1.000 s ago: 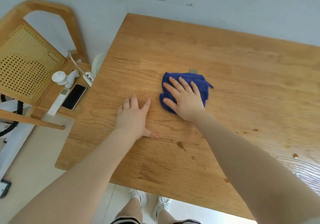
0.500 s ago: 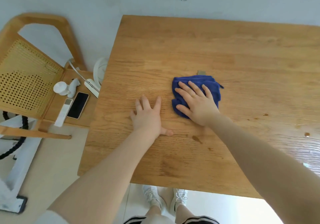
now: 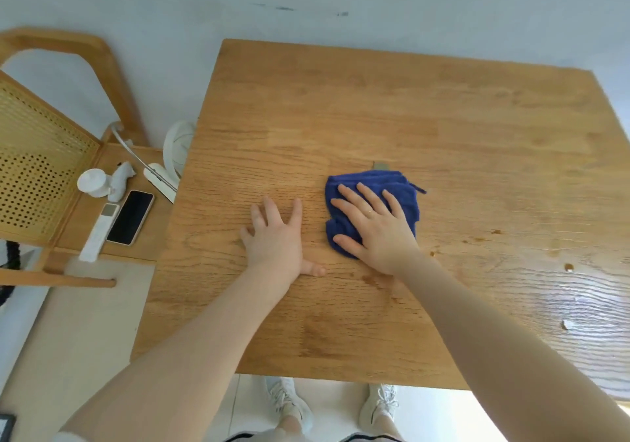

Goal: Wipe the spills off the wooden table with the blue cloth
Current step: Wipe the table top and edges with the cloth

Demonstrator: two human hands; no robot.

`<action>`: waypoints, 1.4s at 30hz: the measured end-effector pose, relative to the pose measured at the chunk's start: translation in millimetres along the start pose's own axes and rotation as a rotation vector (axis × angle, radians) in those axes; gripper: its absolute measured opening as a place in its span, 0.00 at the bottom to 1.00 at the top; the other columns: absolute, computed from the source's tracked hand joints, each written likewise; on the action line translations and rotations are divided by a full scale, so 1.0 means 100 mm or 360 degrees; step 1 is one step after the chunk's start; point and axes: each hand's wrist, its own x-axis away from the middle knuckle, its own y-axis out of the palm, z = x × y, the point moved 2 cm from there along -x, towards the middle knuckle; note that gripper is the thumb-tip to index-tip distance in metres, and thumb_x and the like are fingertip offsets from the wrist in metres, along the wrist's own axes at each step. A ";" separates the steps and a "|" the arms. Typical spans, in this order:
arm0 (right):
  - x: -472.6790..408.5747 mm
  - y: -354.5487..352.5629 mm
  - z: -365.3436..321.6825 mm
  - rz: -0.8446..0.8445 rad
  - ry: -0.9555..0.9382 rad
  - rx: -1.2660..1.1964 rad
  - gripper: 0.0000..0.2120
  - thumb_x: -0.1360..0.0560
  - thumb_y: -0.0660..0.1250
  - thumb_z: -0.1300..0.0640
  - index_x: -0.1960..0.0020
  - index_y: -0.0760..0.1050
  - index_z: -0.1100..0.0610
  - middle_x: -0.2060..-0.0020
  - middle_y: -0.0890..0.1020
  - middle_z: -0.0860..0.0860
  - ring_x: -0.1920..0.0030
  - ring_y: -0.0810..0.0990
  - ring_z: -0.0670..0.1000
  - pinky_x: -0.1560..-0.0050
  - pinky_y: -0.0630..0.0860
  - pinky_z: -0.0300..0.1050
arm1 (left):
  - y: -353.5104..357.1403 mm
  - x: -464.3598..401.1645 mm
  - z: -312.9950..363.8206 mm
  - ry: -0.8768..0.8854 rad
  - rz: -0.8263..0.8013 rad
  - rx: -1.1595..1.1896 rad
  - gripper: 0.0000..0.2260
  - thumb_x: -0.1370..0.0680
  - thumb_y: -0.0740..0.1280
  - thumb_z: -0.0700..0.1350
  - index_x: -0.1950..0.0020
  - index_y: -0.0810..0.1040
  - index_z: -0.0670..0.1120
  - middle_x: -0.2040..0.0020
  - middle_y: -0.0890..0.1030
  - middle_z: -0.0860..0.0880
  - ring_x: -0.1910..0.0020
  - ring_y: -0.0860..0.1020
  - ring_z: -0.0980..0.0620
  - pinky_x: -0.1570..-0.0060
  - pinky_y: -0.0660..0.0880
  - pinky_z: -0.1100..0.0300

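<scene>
The right hand (image 3: 378, 233) lay flat on the bunched blue cloth (image 3: 371, 199) near the middle of the wooden table (image 3: 375, 100), fingers straight and spread, pressing down and not gripping. The left hand (image 3: 276, 237) rested open and flat on bare wood just beside it, holding nothing. Brown spills (image 3: 568, 267) dotted the surface well to the right, with a faint smear (image 3: 375, 279) near the right wrist. With only palm pressure, the cloth could slip or bunch further, smearing the marks or missing those far drops

Bunched blue cloth (image 3: 399, 182) lies mid wooden table (image 3: 375, 107), brown spills (image 3: 496, 232) nearby.
</scene>
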 end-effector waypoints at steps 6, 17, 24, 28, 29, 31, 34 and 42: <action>-0.52 -0.06 0.26 0.0094 0.0389 -0.0085 0.28 0.23 0.51 0.39 0.26 0.55 0.48 0.24 0.53 0.46 0.24 0.47 0.52 0.28 0.41 0.57 | 0.01 0.02 -0.02 -0.0021 0.0020 -0.0034 0.56 0.38 0.72 0.67 0.25 0.36 0.56 0.24 0.36 0.41 0.25 0.39 0.39 0.28 0.47 0.40; 0.15 -0.07 0.38 -0.0080 -0.0121 -0.0126 0.30 0.24 0.54 0.37 0.26 0.53 0.46 0.24 0.50 0.43 0.24 0.44 0.49 0.28 0.37 0.53 | -0.01 0.13 0.04 -0.0094 -0.0005 -0.0025 0.55 0.37 0.71 0.66 0.25 0.34 0.56 0.25 0.32 0.42 0.25 0.38 0.42 0.27 0.45 0.42; -0.25 -0.11 0.57 -0.0079 0.0110 -0.0078 0.30 0.23 0.50 0.37 0.25 0.50 0.47 0.24 0.48 0.45 0.24 0.43 0.51 0.28 0.39 0.57 | 0.03 0.33 0.34 0.0002 0.0168 -0.0101 0.43 0.27 0.70 0.51 0.23 0.42 0.54 0.27 0.28 0.44 0.24 0.38 0.44 0.26 0.44 0.47; 0.35 -0.06 0.53 -0.0038 -0.0177 -0.0023 0.33 0.25 0.52 0.35 0.25 0.52 0.49 0.24 0.49 0.46 0.24 0.45 0.52 0.28 0.38 0.57 | 0.04 0.36 0.62 0.0026 0.0030 0.0281 0.39 0.23 0.65 0.50 0.23 0.41 0.53 0.25 0.31 0.47 0.24 0.38 0.46 0.25 0.44 0.48; 0.48 -0.04 0.55 -0.0025 -0.0302 -0.0010 0.34 0.26 0.51 0.34 0.25 0.55 0.50 0.24 0.52 0.47 0.24 0.48 0.53 0.28 0.40 0.57 | 0.02 0.35 0.71 0.0061 0.0053 0.0277 0.39 0.23 0.65 0.50 0.23 0.40 0.52 0.24 0.32 0.47 0.24 0.38 0.47 0.25 0.44 0.49; 0.53 -0.05 0.67 -0.0009 -0.0490 0.0014 0.35 0.29 0.49 0.33 0.27 0.61 0.50 0.25 0.59 0.48 0.25 0.56 0.54 0.29 0.46 0.57 | 0.00 0.32 0.86 0.0157 0.0109 0.0216 0.39 0.24 0.64 0.47 0.23 0.40 0.50 0.24 0.35 0.47 0.24 0.37 0.49 0.26 0.42 0.51; 0.19 -0.12 0.97 0.0009 -0.0273 -0.0085 0.33 0.27 0.54 0.34 0.27 0.59 0.48 0.25 0.56 0.46 0.24 0.52 0.51 0.28 0.45 0.57 | 0.05 0.29 1.02 0.0237 0.0135 0.0201 0.38 0.25 0.63 0.44 0.23 0.41 0.48 0.23 0.37 0.48 0.24 0.38 0.51 0.26 0.40 0.53; 0.32 -0.15 1.17 -0.0001 -0.0027 -0.0119 0.31 0.24 0.54 0.37 0.26 0.54 0.51 0.24 0.51 0.47 0.24 0.46 0.52 0.28 0.40 0.58 | 0.20 0.26 1.38 0.0207 0.0107 0.0134 0.48 0.31 0.68 0.63 0.23 0.42 0.48 0.23 0.36 0.46 0.24 0.39 0.49 0.25 0.41 0.51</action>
